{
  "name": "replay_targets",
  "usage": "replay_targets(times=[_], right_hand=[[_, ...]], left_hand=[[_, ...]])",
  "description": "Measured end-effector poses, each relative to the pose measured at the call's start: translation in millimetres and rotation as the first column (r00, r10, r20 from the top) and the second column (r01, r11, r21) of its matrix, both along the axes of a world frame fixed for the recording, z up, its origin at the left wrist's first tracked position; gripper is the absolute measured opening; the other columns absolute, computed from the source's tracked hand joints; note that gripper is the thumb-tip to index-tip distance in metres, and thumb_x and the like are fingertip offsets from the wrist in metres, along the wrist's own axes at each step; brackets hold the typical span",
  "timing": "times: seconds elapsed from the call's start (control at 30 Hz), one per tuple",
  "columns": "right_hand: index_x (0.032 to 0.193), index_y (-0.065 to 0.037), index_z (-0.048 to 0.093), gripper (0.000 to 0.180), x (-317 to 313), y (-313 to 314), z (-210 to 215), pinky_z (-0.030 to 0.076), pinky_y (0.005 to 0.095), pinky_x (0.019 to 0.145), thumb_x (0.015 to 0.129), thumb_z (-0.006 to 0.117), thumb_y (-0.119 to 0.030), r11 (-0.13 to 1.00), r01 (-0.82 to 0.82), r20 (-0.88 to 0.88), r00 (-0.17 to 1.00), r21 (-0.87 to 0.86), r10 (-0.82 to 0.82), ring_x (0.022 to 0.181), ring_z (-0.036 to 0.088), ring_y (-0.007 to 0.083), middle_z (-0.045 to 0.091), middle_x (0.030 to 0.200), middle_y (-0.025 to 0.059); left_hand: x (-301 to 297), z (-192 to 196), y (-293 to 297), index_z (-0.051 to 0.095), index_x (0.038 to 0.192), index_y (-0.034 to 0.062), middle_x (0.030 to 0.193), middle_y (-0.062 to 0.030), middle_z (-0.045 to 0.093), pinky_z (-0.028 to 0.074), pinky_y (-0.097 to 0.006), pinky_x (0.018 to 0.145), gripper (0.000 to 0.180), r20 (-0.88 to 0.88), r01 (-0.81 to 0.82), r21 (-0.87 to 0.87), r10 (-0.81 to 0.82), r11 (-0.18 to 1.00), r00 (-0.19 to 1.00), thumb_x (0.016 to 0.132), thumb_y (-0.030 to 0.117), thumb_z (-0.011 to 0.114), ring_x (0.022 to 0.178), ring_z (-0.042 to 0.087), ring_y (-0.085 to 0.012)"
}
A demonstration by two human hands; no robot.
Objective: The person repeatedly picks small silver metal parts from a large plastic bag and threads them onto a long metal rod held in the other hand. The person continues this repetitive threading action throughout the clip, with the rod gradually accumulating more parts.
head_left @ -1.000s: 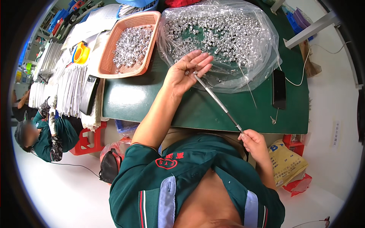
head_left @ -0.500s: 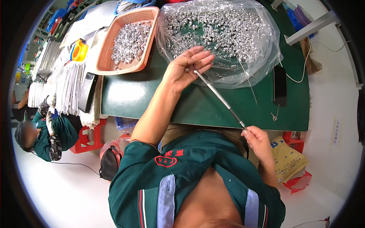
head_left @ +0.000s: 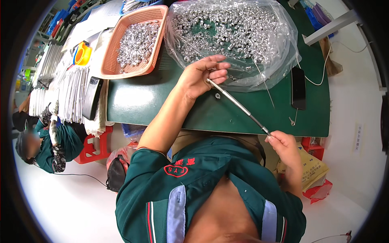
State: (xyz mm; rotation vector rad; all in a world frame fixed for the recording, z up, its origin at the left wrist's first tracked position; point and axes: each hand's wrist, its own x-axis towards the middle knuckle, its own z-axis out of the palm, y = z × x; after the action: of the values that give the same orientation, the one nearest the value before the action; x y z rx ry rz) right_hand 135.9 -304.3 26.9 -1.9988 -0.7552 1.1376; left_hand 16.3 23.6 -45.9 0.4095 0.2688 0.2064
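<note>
My right hand (head_left: pixel 284 146) pinches the near end of a slim metal rod (head_left: pixel 237 103), silver along most of its length and darker toward that end. The rod slants up and left to my left hand (head_left: pixel 204 77), where its far tip meets the palm beside the fingers. My left hand is turned palm up with its fingers curled inward; what they enclose is hidden. Just below that hand, a small silver metal fitting (head_left: pixel 218 96) shows against the green table (head_left: pixel 162 109). Beyond lies a clear plastic bag (head_left: pixel 279 77) spread under a heap of small silver metal fittings (head_left: pixel 259 36).
An orange basket (head_left: pixel 107 67) of metal pieces stands back left. A thin straight wire (head_left: pixel 265 83) crosses the bag's edge. One phone (head_left: pixel 298 89) lies right, another (head_left: pixel 92 97) left beside stacked strips (head_left: pixel 74 95). A co-worker (head_left: pixel 60 146) sits at far left.
My left hand's fingers have curled in, hiding the small metal piece seen in its palm. A fitting now shows below that hand. My right hand and the rod's near end moved slightly right.
</note>
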Motion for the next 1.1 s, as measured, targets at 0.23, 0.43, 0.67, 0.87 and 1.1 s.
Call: replay_targets(times=[0.23,0.43,0.67,0.87,1.1], right_hand=[[0.085,-0.001,0.062,0.018,-12.5,8.9,-17.2,0.029,0.0196,0.049,0.091,0.054,-0.015,0.994,0.105,-0.189,0.977,0.02,-0.099,0.055,0.036,0.0027,0.042,0.06,-0.0066],[0.086,-0.001,0.06,0.017,-14.3,10.5,-20.7,0.023,0.0179,0.044,0.093,0.052,-0.015,0.982,0.168,-0.391,0.912,0.087,-0.121,0.049,0.031,0.0005,0.038,0.058,-0.0081],[0.087,0.0,0.058,0.018,-23.1,13.0,-36.2,0.02,0.0172,0.042,0.094,0.05,-0.015,0.957,0.245,-0.507,0.851,0.154,-0.136,0.048,0.027,-0.0003,0.034,0.058,-0.0091],[0.087,0.0,0.056,0.018,-26.8,19.0,-31.0,0.019,0.017,0.041,0.094,0.05,-0.015,0.944,0.275,-0.496,0.854,0.181,-0.154,0.046,0.026,-0.0007,0.033,0.058,-0.0091],[0.087,0.0,0.057,0.018,-33.6,27.2,-27.0,0.024,0.0172,0.042,0.094,0.05,-0.014,0.94,0.296,-0.479,0.858,0.17,-0.184,0.048,0.029,0.0002,0.034,0.058,-0.0082]], left_hand=[[4.1,2.0,-0.6,0.045,0.121,-0.0017,0.106,-0.0181,0.06,0.049,-0.042,0.093,0.03,-0.021,-0.074,0.133,0.078,0.988,0.997,0.093,0.007,0.044,0.098,0.062,-0.0289],[4.0,5.7,-0.7,0.051,0.114,-0.0042,0.109,-0.0195,0.058,0.043,-0.049,0.099,0.025,0.15,-0.152,-0.184,0.18,0.971,0.972,0.094,0.009,0.045,0.108,0.056,-0.0343],[6.9,3.7,-6.5,0.051,0.111,-0.0076,0.115,-0.023,0.054,0.04,-0.05,0.102,0.028,0.118,-0.081,-0.267,0.116,0.96,0.986,0.094,0.015,0.047,0.115,0.049,-0.0384],[7.3,2.0,-13.0,0.056,0.098,-0.004,0.104,-0.0193,0.058,0.046,-0.047,0.097,0.028,0.11,-0.19,-0.007,0.189,0.982,0.976,0.095,0.023,0.048,0.106,0.056,-0.0348],[9.1,2.9,-20.5,0.056,0.097,-0.0032,0.096,-0.0164,0.06,0.051,-0.046,0.09,0.031,0.023,-0.206,0.137,0.204,0.969,0.979,0.094,0.027,0.05,0.097,0.06,-0.0319]])
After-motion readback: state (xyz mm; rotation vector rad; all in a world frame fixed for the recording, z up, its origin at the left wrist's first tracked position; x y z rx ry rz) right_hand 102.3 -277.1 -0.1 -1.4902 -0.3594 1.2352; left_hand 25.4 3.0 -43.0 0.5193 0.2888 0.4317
